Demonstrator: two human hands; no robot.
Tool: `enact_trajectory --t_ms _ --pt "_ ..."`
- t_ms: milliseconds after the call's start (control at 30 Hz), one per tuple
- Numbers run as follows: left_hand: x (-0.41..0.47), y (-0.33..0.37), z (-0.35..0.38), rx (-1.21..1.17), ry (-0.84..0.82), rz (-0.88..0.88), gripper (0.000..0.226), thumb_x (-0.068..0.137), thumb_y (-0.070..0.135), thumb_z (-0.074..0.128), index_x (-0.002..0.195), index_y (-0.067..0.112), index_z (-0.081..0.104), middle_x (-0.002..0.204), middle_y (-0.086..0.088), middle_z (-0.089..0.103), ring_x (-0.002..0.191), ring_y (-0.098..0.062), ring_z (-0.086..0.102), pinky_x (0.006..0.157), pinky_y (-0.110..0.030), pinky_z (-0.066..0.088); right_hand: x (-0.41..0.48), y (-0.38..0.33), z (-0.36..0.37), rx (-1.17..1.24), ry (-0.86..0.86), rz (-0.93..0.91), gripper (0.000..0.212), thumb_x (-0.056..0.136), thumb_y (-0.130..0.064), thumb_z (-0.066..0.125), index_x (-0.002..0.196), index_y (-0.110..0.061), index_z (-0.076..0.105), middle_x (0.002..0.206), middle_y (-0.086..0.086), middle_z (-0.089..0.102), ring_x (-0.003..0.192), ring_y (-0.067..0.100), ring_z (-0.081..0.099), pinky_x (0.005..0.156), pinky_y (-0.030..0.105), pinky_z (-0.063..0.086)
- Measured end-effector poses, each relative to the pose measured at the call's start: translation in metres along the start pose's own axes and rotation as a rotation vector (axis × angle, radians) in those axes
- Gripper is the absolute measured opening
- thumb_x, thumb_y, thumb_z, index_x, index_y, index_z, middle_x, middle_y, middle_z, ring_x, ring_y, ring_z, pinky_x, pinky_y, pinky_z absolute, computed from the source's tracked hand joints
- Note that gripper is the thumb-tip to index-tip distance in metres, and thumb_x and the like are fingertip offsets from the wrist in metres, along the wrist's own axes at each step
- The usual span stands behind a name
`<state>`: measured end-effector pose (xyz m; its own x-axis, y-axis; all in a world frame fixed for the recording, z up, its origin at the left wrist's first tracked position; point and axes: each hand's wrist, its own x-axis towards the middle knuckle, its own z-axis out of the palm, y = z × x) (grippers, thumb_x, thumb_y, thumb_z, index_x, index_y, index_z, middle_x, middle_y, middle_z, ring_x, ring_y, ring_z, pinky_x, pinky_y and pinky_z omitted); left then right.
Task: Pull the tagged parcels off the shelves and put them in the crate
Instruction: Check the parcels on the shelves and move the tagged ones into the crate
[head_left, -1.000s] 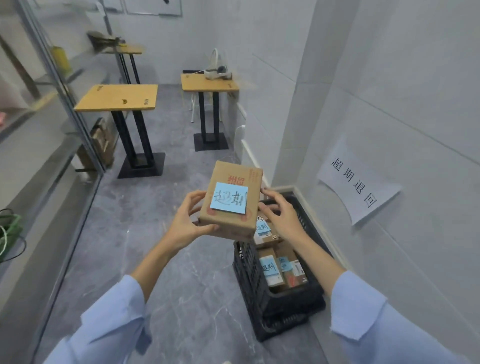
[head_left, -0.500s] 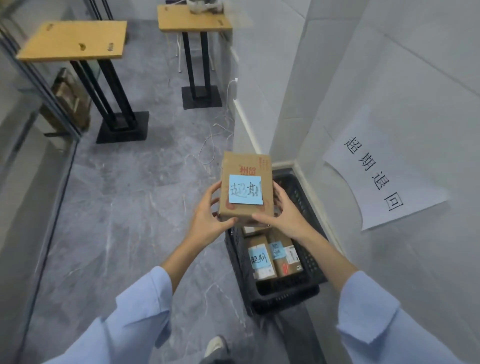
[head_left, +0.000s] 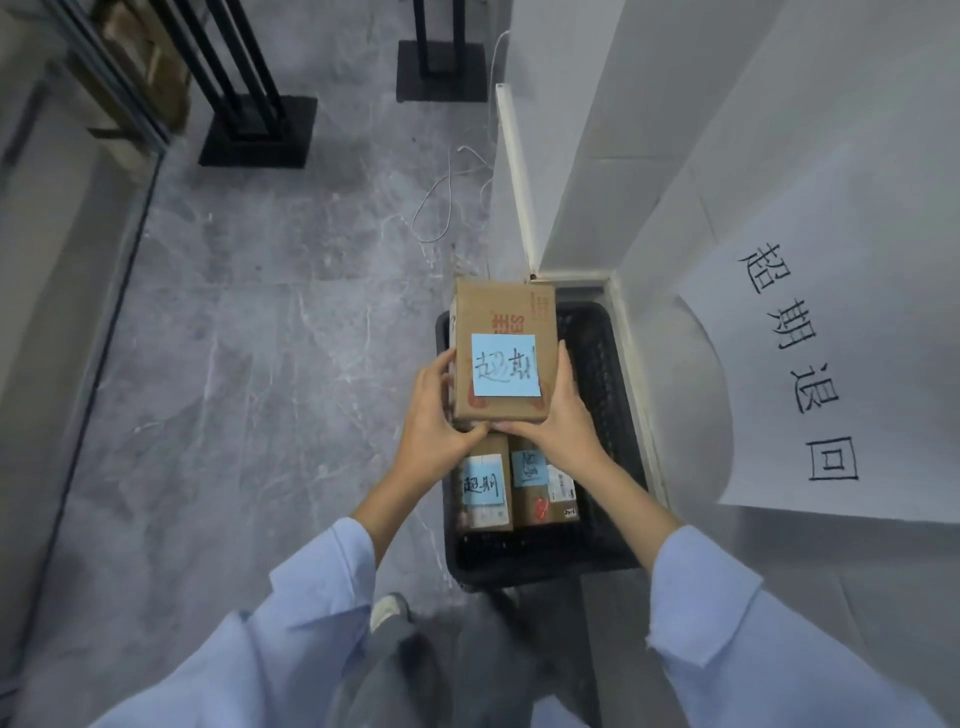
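Head view: in the centre of the frame both hands hold a cardboard parcel (head_left: 504, 312) level above the black crate (head_left: 605, 364), which stands on the floor (head_left: 260, 364) in the wall corner at centre right. The left hand (head_left: 434, 421) cups the parcel's near left corner and the right hand (head_left: 566, 423) the near right. Each grip curls around the box, thumbs along its near edge, likely so it stays flat as it goes in. Its blue tag (head_left: 504, 365) faces up, readable. Two tagged parcels (head_left: 484, 486) already lie side by side in the crate's near half. The held one hangs over the far half, which looks like the free spot. A paper sign (head_left: 810, 395) on the wall at right seems to mark this collection corner.
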<state>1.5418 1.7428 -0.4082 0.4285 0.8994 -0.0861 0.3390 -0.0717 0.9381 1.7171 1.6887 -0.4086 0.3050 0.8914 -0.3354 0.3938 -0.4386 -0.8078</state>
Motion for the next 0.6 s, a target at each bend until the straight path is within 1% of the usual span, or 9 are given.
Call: enact_trajectory --t_ms 67,100,167,233,267,367,467,600 --pt "-0.001 -0.006 0.016 0.015 -0.011 -0.018 0.094 0.067 0.05 0.078 0.146 0.027 0.03 0.142 0.01 0.041 0.129 -0.002 0.044 0.103 -0.034 0.046 0.0 0.014 -0.006 -0.015 -0.005 0.009 0.139 0.057 -0.062 0.084 0.15 -0.042 -0.017 0.156 -0.006 0.032 0.137 0.022 0.042 0.102 0.057 0.045" --pt "-0.001 -0.008 0.023 0.028 -0.022 -0.021 0.093 0.069 0.052 0.078 0.146 0.029 0.03 0.142 0.012 0.04 0.129 -0.001 0.043 0.104 -0.035 0.046 0.0 0.022 -0.008 -0.02 -0.005 0.019 0.137 0.06 -0.058 0.085 0.15 -0.042 -0.018 0.156 -0.006 0.032 0.137 0.022 0.041 0.103 0.056 0.044" --pt "-0.002 -0.015 0.035 0.068 -0.063 -0.016 0.09 0.073 0.048 0.077 0.147 0.03 0.029 0.145 0.012 0.04 0.132 -0.004 0.042 0.105 -0.04 0.046 -0.002 0.04 -0.013 -0.017 -0.011 0.053 0.133 0.066 -0.049 0.085 0.15 -0.039 -0.018 0.155 -0.007 0.033 0.136 0.021 0.042 0.104 0.052 0.043" --pt "-0.003 -0.021 0.043 0.148 -0.105 0.01 0.087 0.077 0.043 0.074 0.149 0.028 0.028 0.148 0.009 0.038 0.136 -0.007 0.039 0.107 -0.042 0.043 -0.003 0.056 -0.016 -0.01 -0.017 0.072 0.132 0.068 -0.047 0.085 0.151 -0.038 -0.018 0.154 -0.008 0.034 0.136 0.018 0.043 0.104 0.049 0.044" --pt "-0.003 -0.025 0.046 0.199 -0.121 0.022 0.085 0.078 0.044 0.071 0.149 0.028 0.028 0.15 0.008 0.037 0.137 -0.008 0.037 0.109 -0.042 0.041 -0.004 0.064 -0.018 -0.017 -0.02 0.082 0.131 0.07 -0.044 0.085 0.151 -0.036 -0.018 0.154 -0.008 0.035 0.135 0.017 0.043 0.105 0.048 0.044" --pt "-0.006 -0.035 0.053 0.358 -0.135 0.019 0.083 0.081 0.059 0.056 0.151 0.027 0.026 0.156 0.005 0.032 0.141 -0.013 0.031 0.114 -0.041 0.032 -0.005 0.091 -0.021 -0.058 -0.041 0.108 0.129 0.074 -0.032 0.084 0.152 -0.032 -0.019 0.155 -0.007 0.034 0.135 0.018 0.044 0.105 0.047 0.043" --pt "-0.007 -0.049 0.06 0.485 -0.125 -0.01 0.08 0.082 0.061 0.045 0.152 0.028 0.023 0.158 0.006 0.026 0.143 -0.014 0.026 0.115 -0.039 0.024 -0.006 0.119 -0.023 -0.108 -0.071 0.111 0.13 0.074 -0.031 0.084 0.15 -0.036 -0.023 0.157 -0.006 0.03 0.137 0.018 0.042 0.106 0.05 0.043" --pt "-0.008 -0.069 0.067 0.622 -0.098 -0.04 0.077 0.085 0.056 0.044 0.153 0.03 0.021 0.159 0.007 0.024 0.144 -0.019 0.024 0.115 -0.043 0.024 -0.007 0.157 -0.022 -0.151 -0.099 0.141 0.131 0.074 -0.032 0.084 0.147 -0.04 -0.025 0.158 -0.006 0.028 0.14 0.02 0.038 0.105 0.05 0.043"
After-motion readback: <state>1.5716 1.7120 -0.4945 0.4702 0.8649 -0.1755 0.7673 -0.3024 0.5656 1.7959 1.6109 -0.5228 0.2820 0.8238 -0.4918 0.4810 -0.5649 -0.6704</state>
